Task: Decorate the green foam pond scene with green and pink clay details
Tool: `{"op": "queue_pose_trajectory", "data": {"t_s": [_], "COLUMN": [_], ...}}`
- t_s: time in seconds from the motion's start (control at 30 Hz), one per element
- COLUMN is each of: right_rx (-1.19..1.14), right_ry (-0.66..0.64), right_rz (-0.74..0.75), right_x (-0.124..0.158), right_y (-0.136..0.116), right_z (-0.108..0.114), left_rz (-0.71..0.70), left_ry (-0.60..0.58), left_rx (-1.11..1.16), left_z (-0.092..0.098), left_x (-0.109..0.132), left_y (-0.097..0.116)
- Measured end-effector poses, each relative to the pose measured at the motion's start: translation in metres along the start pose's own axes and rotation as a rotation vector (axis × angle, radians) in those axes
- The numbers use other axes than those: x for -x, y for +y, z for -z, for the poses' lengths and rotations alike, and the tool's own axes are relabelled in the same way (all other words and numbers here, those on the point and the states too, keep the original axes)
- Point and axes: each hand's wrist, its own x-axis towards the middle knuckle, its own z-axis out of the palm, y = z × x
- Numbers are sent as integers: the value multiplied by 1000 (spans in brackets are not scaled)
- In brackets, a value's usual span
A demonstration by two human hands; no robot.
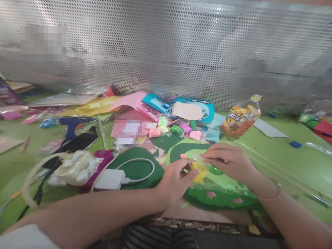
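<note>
A small clear bag of yellow modelling clay is between my hands. My left hand grips its left side, thumb and fingers closed on it. At its upper edge my right hand pinches the clear plastic. Beneath them lies a green craft piece with a ruffled green side and pink flower shapes. A bit of bright green clay shows under my right fingers, partly hidden. One small pink piece sits on the craft piece's upper left.
Several bagged clay lumps lie behind the craft piece. A juice bottle stands back right. To the left are a power strip with plugs, a white charger, a phone and a glue gun. Perforated metal closes off the back.
</note>
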Motion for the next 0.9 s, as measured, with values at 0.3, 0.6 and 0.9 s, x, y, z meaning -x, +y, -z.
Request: {"op": "queue_pose_trajectory", "data": {"t_s": [0.3,0.6,0.9], "right_rx": [153,88,50], "right_ry": [-25,-6,15], "right_rz": [170,104,52], "right_x": [5,2,-4], "right_y": [9,10,5], "right_z": [-3,-6,-6], "left_rz": [23,42,42], "left_ry": [10,26,20], "left_rx": [109,88,41], "left_z": [1,1,3], "left_x": [-5,-5,-4], "left_y": [-3,1,2]}}
